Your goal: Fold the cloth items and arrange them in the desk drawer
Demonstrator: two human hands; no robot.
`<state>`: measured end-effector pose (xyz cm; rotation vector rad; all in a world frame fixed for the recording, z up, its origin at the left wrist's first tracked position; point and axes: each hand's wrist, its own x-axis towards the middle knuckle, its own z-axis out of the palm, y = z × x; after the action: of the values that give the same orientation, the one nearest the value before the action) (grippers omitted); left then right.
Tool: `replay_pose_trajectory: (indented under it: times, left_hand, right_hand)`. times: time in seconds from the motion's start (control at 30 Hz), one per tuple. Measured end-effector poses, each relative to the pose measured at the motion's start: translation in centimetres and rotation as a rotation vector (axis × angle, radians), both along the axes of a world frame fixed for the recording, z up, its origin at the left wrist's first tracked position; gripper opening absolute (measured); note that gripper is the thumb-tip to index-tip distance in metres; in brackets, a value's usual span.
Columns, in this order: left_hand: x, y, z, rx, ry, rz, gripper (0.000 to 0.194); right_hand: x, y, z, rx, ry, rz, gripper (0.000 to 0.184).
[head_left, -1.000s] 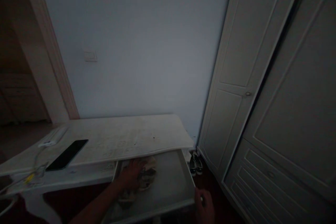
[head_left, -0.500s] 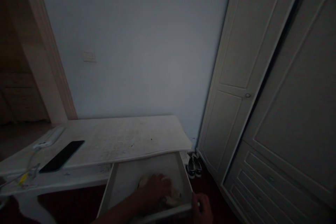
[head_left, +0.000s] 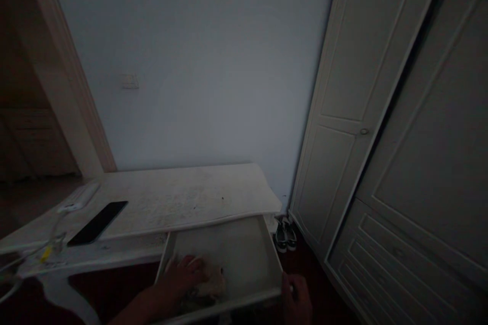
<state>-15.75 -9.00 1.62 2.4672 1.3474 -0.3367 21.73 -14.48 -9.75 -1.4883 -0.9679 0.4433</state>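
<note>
Left hand [head_left: 185,274] part-open, atop cloth [head_left: 215,282] | right hand [head_left: 298,298] curled at drawer [head_left: 246,256] corner, grip unclear | handling cloth inside; steady drawer needed

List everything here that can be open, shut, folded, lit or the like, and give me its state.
Desk drawer: pulled open
Cloth: crumpled, inside the drawer
Left hand: on the cloth; exact grip too dim to tell
Right hand: fingers curled at the drawer's front corner
Phone: lying flat, screen dark
Wardrobe door: shut
Wardrobe drawers: shut
Shoes: side by side, unworn
</note>
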Motion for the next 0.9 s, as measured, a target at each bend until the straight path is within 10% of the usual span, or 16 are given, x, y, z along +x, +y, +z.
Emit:
replay_pose_trajectory:
  times: [0.23, 0.5, 0.9]
  left_hand:
    - [0.8, -0.4, 0.7, -0.042, 0.029, 0.004, 0.077]
    - [0.1, 1.6, -2.4, 0.024, -0.062, -0.038, 0.091]
    - [-0.1, 3.7, -1.1, 0.104, -0.091, 0.065, 0.101]
  right_hand:
    - [0.0, -0.1, 0.1, -0.028, 0.008, 0.025, 0.064]
    - [0.4, 0.2, -0.8, -0.015, -0.036, 0.011, 0.065]
    - [0.6, 0.3, -1.0, -0.024, -0.014, 0.032, 0.064]
